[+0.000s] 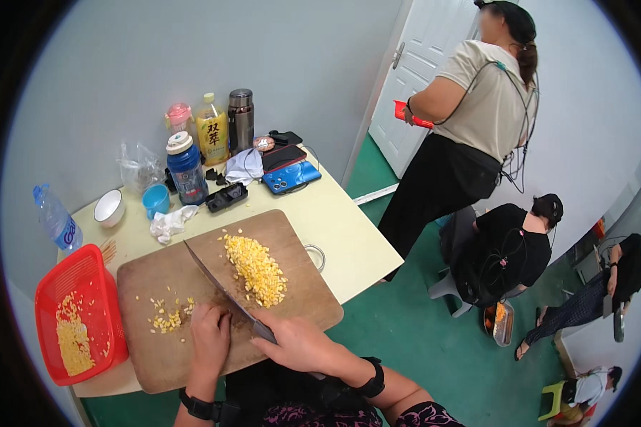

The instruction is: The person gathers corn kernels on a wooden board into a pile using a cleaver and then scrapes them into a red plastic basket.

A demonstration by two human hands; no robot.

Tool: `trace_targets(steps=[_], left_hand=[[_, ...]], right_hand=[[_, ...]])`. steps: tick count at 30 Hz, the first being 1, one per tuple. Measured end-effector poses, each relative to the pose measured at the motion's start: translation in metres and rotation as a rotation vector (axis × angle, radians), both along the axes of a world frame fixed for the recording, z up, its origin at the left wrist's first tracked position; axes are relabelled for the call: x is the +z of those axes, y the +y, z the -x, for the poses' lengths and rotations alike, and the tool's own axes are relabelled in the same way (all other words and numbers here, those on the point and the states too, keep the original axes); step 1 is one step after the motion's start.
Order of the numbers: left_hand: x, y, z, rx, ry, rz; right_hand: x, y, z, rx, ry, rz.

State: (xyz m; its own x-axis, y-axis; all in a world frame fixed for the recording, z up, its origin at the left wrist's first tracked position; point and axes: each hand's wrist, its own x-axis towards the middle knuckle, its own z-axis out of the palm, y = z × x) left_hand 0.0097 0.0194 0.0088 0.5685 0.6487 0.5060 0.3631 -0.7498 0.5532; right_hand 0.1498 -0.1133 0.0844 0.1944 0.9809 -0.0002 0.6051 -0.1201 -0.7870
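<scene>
My right hand [299,341] is closed around the dark handle of a kitchen knife [221,291]. The long blade slants across a wooden cutting board [160,363], its tip towards the far side. To the left of the blade, my left hand [211,331] rests on the board with its fingers curled under; whether it holds anything is hidden. Right of the knife lies a long heap of chopped yellow-and-white pieces, which look like corn kernels [256,269]. A smaller scatter of the same pieces [168,319] lies beside my left hand.
A red plastic basket [118,333] with more pieces stands at the board's left. Behind the board are a blue bottle [188,179], a cup [156,199], a bowl [109,207] and phones [291,178]. A standing person [481,101] carries a red container; other people are farther right.
</scene>
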Motion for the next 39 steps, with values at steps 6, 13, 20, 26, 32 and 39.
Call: trace_targets(steps=[6, 13, 20, 26, 32, 39], left_hand=[[0.005, -0.002, 0.002, 0.040, -0.030, -0.027], [0.002, -0.002, 0.005, 0.022, 0.015, -0.045], [-0.002, -0.003, 0.003, -0.006, 0.016, -0.066], [-0.009, 0.002, 0.003, 0.031, 0.044, -0.042], [-0.010, 0.003, 0.001, -0.008, 0.040, -0.068], [-0.006, -0.002, 0.007, -0.012, 0.037, -0.016]], right_hand=[[0.003, 0.003, -0.002, 0.015, -0.026, 0.064], [-0.003, 0.003, -0.001, 0.041, -0.032, 0.050], [-0.009, 0.005, -0.002, 0.081, 0.026, 0.087], [-0.003, 0.009, 0.002, 0.145, 0.060, 0.131], [-0.017, 0.013, -0.007, 0.156, 0.175, 0.060], [-0.015, 0.010, 0.003, 0.183, 0.068, 0.066]])
